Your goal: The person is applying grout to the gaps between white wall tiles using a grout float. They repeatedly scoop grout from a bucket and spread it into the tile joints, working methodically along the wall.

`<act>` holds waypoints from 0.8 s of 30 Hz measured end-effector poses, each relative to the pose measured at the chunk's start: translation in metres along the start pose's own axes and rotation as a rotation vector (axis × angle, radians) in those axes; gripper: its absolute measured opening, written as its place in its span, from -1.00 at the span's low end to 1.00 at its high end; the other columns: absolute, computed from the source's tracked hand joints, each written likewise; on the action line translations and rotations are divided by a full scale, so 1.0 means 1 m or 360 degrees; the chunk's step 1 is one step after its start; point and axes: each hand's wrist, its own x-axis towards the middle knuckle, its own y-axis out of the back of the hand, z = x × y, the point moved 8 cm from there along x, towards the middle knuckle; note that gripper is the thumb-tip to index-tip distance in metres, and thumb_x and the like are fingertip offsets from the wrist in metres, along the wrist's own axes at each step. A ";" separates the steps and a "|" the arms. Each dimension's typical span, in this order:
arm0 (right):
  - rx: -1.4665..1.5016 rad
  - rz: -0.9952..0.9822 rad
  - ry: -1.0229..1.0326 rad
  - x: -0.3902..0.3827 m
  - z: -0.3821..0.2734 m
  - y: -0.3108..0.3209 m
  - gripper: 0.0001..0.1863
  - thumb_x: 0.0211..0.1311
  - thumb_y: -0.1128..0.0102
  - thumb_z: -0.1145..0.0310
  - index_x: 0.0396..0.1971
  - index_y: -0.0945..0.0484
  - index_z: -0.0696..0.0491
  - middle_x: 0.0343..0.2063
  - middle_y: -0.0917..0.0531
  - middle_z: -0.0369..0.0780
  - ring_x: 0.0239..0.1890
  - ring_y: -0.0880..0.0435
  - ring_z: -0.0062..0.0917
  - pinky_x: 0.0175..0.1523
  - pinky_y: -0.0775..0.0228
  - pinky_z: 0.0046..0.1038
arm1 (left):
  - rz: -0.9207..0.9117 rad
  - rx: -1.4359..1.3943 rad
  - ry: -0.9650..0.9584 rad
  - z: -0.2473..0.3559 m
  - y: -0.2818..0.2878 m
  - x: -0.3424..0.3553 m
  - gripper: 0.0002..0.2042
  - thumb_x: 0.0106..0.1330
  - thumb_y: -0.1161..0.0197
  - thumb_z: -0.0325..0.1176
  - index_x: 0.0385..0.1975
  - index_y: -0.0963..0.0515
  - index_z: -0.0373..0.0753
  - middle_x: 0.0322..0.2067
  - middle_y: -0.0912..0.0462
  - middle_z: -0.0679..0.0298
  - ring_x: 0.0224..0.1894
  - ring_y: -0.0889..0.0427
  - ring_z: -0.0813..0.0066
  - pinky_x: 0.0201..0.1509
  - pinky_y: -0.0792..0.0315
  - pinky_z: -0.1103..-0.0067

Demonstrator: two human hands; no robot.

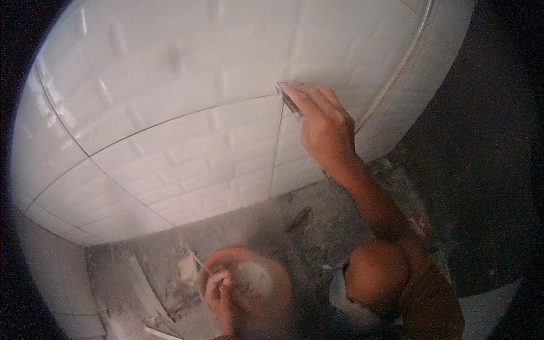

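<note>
My right hand [328, 124] is closed round a small, flat, grey scraper-like piece [290, 101], which it presses to the white tiled wall [187, 73] where two grout lines meet. The fingers hide most of that piece. Lower down, my left hand [220, 289] is closed, with a thin pale stick [198, 260] poking up out of its fingers. It is over the left side of an orange tub [280, 277]. Whitish material [254, 277] shows inside the tub.
Pale strips [148, 292] and scraps lie on the dusty grey floor [317, 226] left of the tub. A dark piece [298, 220] lies near the wall's foot. A braided hose [396, 73] runs down the wall at right. My bare knee [377, 272] is bent beneath my right arm.
</note>
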 end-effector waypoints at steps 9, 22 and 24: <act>-0.0205 0.0313 0.0201 0.042 0.010 0.017 -0.43 0.06 -0.12 0.65 0.15 -0.60 -0.01 0.11 -0.66 -0.21 0.14 -0.60 -0.21 0.26 -0.47 -0.22 | 0.0126 -0.0020 0.0099 0.007 -0.007 -0.006 -0.86 0.39 -0.30 -0.35 -0.17 -0.62 -0.26 -0.30 -0.59 0.34 -0.30 -0.52 0.53 -0.20 -0.42 0.60; -0.0146 0.0268 0.0393 -0.020 -0.014 -0.037 -0.57 0.18 -0.22 0.42 0.09 -0.68 -0.07 0.16 -0.64 -0.34 0.18 -0.57 -0.40 0.19 -0.47 -0.36 | -0.0061 -0.0005 0.0017 0.010 -0.013 0.002 -0.86 0.41 -0.29 -0.34 -0.17 -0.62 -0.26 -0.24 -0.60 0.29 -0.29 -0.54 0.51 -0.22 -0.44 0.56; -0.0134 0.0251 0.0482 -0.024 0.004 -0.060 -0.57 0.18 -0.22 0.39 0.09 -0.68 -0.10 0.16 -0.64 -0.39 0.19 -0.57 -0.43 0.16 -0.47 -0.36 | 0.0037 0.0040 0.0058 0.011 -0.011 0.002 -0.85 0.41 -0.29 -0.33 -0.16 -0.62 -0.25 -0.18 -0.60 0.29 -0.26 -0.54 0.51 -0.19 -0.45 0.56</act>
